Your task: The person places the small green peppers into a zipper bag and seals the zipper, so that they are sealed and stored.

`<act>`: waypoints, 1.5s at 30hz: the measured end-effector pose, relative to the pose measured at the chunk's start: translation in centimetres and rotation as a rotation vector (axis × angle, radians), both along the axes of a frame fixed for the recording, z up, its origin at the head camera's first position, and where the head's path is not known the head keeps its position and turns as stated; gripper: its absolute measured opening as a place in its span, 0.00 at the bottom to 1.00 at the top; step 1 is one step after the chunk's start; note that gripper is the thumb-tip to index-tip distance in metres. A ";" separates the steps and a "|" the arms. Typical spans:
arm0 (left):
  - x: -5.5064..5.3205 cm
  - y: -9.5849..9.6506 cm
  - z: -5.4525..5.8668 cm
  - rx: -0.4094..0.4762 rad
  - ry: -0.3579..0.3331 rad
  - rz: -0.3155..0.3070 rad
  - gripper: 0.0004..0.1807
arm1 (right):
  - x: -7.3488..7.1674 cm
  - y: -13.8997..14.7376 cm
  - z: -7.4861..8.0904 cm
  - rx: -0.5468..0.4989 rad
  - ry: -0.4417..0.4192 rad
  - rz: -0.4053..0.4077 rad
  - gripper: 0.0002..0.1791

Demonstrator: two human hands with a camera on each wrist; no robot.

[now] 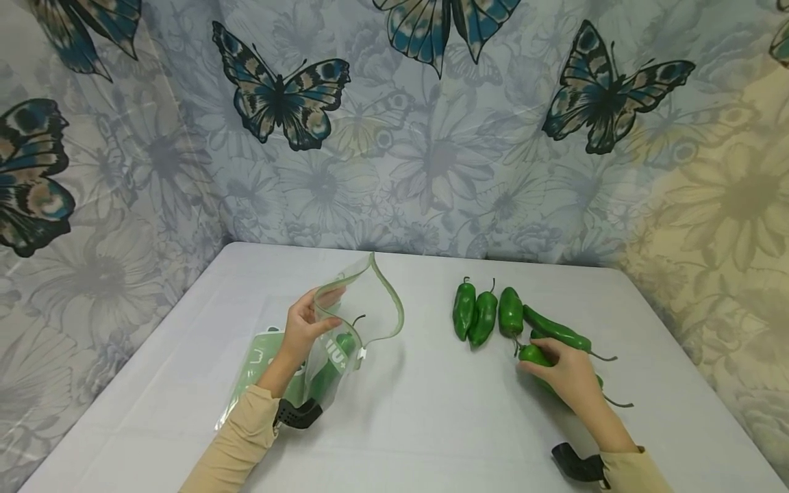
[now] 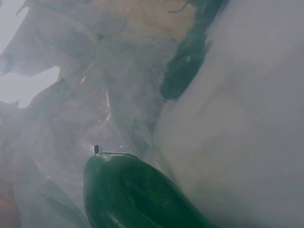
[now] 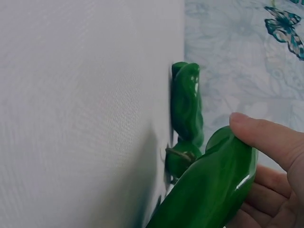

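Note:
My left hand (image 1: 303, 327) grips a clear zip bag (image 1: 401, 311) by the left side of its green-edged mouth, which gapes wide. Inside the bag lies a green pepper (image 1: 328, 375) with its stem up, also seen as a large green pepper (image 2: 128, 194) through hazy plastic in the left wrist view. At the right, my right hand (image 1: 572, 378) pinches another green pepper (image 1: 533, 355) between thumb and fingers. The right wrist view shows this pepper (image 3: 209, 185) tilted, its rounded end by the thumb. Part of it is hidden under the hand in the head view.
Several more green peppers lie on the white table (image 1: 425, 424): two side by side (image 1: 464, 310), a broad one (image 1: 510, 309) and a long one (image 1: 557, 330) beyond the right hand. A flat green-and-clear package (image 1: 253, 356) lies behind the left forearm. Butterfly-patterned cloth (image 1: 431, 171) surrounds the table.

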State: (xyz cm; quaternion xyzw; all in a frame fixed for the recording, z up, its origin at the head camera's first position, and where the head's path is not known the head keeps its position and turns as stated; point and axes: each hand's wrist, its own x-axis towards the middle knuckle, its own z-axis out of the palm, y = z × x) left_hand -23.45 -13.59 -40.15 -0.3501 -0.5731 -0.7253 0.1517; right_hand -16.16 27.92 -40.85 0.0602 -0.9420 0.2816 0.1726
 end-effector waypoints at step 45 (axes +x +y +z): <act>-0.2 -0.3 -0.1 -0.001 -0.009 -0.007 0.29 | -0.2 -1.9 3.1 -0.153 0.124 0.165 0.25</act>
